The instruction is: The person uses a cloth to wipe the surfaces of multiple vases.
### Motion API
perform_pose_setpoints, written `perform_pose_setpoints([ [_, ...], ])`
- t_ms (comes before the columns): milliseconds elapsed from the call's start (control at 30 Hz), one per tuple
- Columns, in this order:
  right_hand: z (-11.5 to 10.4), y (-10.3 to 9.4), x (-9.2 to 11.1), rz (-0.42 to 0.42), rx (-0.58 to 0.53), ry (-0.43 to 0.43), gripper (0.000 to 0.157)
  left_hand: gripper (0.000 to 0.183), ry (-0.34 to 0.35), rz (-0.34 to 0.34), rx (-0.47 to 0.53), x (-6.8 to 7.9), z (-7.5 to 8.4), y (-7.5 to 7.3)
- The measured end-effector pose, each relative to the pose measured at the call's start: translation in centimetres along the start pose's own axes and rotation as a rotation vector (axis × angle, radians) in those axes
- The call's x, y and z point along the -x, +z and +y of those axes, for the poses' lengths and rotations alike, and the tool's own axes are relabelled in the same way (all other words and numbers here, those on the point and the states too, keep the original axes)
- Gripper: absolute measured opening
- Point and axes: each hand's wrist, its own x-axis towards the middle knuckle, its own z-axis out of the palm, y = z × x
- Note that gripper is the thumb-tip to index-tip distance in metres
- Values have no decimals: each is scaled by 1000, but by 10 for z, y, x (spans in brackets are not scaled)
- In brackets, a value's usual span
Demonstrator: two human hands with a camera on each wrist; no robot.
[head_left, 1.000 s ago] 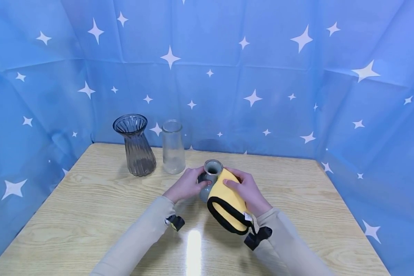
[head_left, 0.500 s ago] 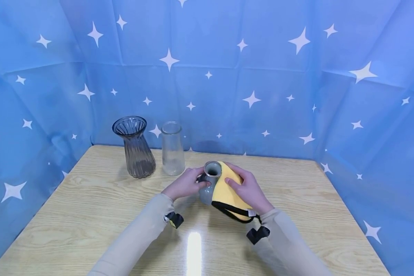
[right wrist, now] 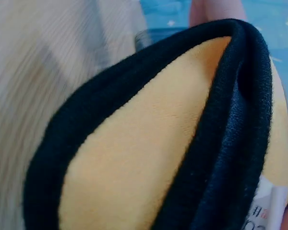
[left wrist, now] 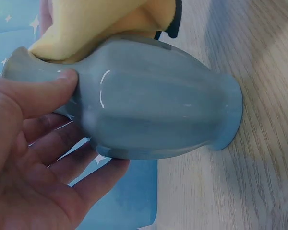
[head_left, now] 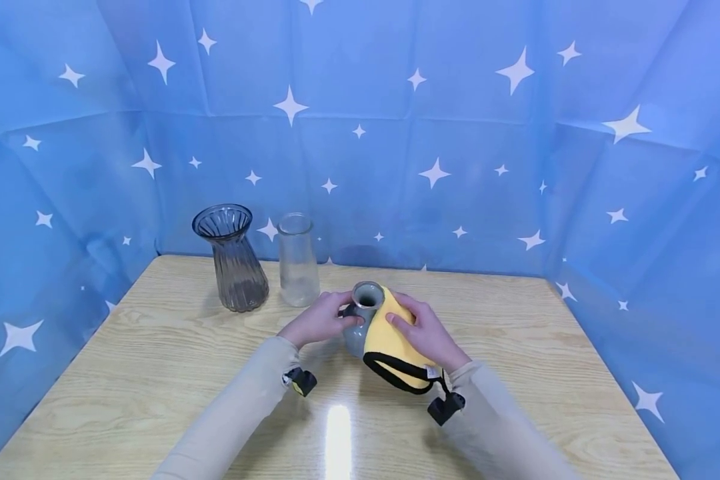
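Observation:
A grey-blue ceramic vase (head_left: 355, 333) stands slightly tilted on the wooden table (head_left: 156, 373), near its middle. My left hand (head_left: 327, 319) grips its neck, with the thumb on top and the fingers underneath in the left wrist view, where the vase (left wrist: 153, 115) fills the frame. My right hand (head_left: 417, 327) holds a yellow cloth with a black edge (head_left: 390, 347) against the vase's right side. The cloth (right wrist: 149, 158) fills the right wrist view and also shows above the vase's neck as a yellow cloth (left wrist: 96, 24). It hides the vase's right side.
A dark ribbed glass vase (head_left: 231, 260) and a clear glass vase (head_left: 298, 260) stand at the back left of the table. Blue cloth with white stars (head_left: 516, 167) walls in the table on three sides.
My right hand has slid the cloth up along the vase and a little back down. The left hand has kept its grip on the neck.

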Motion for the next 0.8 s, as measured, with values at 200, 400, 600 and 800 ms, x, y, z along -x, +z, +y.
perform_pose_setpoints([
  [200, 2, 0, -4, -43, 275, -172, 44, 27, 30, -6, 18, 0, -2, 0],
  [400, -8, -7, -7, -80, 623, -241, 42, 29, 24, -13, 12, 0, -1, 0],
  [600, -13, -10, -8, -126, 744, -207, 41, 31, 38, -6, 4, 0, -2, 3],
  [800, -11, -8, -7, -154, 675, -96, 43, 33, 21, -17, 37, 1, -2, 2],
])
